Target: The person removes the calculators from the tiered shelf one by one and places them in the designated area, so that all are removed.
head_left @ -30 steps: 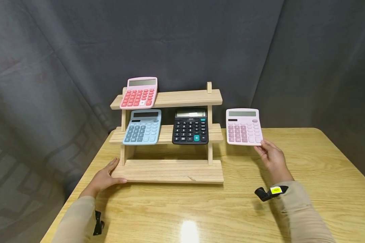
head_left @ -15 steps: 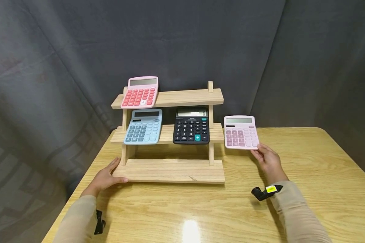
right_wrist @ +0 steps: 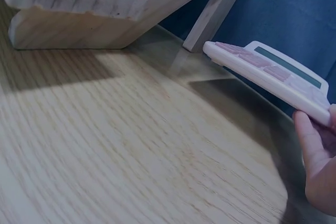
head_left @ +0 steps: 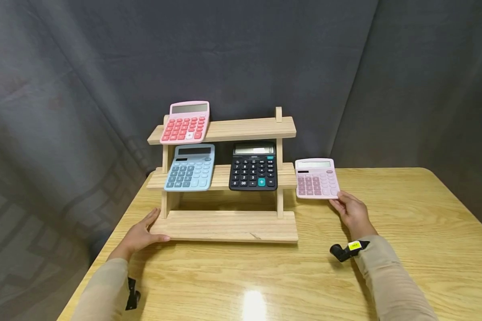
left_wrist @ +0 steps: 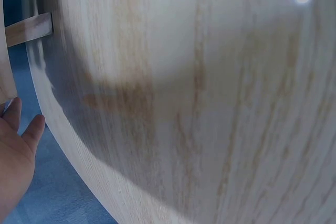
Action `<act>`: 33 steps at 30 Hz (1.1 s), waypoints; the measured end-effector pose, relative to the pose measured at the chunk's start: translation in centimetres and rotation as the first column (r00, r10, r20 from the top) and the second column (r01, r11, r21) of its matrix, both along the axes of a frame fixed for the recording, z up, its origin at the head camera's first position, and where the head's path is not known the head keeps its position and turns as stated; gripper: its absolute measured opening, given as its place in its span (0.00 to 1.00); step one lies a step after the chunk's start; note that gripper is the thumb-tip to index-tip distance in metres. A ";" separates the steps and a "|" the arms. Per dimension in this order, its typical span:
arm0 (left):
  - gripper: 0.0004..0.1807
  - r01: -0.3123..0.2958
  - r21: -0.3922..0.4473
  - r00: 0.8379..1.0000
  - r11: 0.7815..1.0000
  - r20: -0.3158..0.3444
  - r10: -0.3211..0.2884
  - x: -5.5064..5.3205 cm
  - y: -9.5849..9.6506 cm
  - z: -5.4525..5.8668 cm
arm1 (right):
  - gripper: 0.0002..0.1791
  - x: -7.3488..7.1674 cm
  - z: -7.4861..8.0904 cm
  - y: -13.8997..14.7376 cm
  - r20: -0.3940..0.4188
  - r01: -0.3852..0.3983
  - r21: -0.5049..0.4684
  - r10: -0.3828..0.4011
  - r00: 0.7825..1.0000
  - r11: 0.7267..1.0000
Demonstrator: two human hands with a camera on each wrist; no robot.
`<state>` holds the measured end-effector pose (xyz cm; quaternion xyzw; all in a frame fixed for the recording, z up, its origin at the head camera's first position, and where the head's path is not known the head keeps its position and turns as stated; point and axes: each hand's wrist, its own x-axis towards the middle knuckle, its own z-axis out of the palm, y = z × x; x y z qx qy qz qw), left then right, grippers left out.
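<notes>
My right hand [head_left: 353, 215] pinches the lower right corner of a pale pink calculator [head_left: 316, 178]. Tilted and raised above the table, this calculator [right_wrist: 268, 74] shows its edge and screen in the right wrist view. To its left stands a three-tier wooden display rack [head_left: 229, 225]. My left hand [head_left: 138, 236] rests at the left end of the bottom shelf, thumb along the front edge and fingers fairly straight. A pink calculator with red keys [head_left: 186, 122] leans on the top tier. On the middle tier are a blue calculator [head_left: 190, 167] and a black calculator [head_left: 253, 166].
The rack stands on a wood-grain table [head_left: 209, 276], with a dark grey curtain [head_left: 241, 58] behind. A small wooden upright [head_left: 279, 114] sticks up at the top tier's right end. Black wrist straps [head_left: 347, 250] are on both sleeves.
My right hand has moved left and slightly down with the pale pink calculator, bringing it close to the rack's right side. My left hand stays at the bottom shelf.
</notes>
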<state>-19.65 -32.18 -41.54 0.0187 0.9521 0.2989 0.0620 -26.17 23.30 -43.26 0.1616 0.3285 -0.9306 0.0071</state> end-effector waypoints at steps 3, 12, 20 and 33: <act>0.57 0.000 0.008 1.000 1.000 -0.002 0.000 -0.1 0.0 -0.2 | 0.16 -0.1 0.1 -0.1 0.026 0.012 0.027 -0.013 1.000 1.000; 0.57 0.014 0.012 1.000 1.000 -0.006 -0.014 -0.1 0.0 -0.4 | 0.10 -0.6 0.2 -0.3 0.096 0.020 0.135 -0.033 0.995 0.991; 0.57 -0.005 0.013 1.000 1.000 0.008 0.005 -0.1 -0.1 -0.3 | 0.27 -1.3 0.7 -0.3 0.144 -0.046 0.262 0.008 0.990 0.964; 0.57 0.001 0.013 1.000 1.000 0.003 -0.001 0.1 0.2 0.0 | 0.11 -1.8 0.9 0.1 0.178 -0.021 0.259 -0.027 0.984 0.966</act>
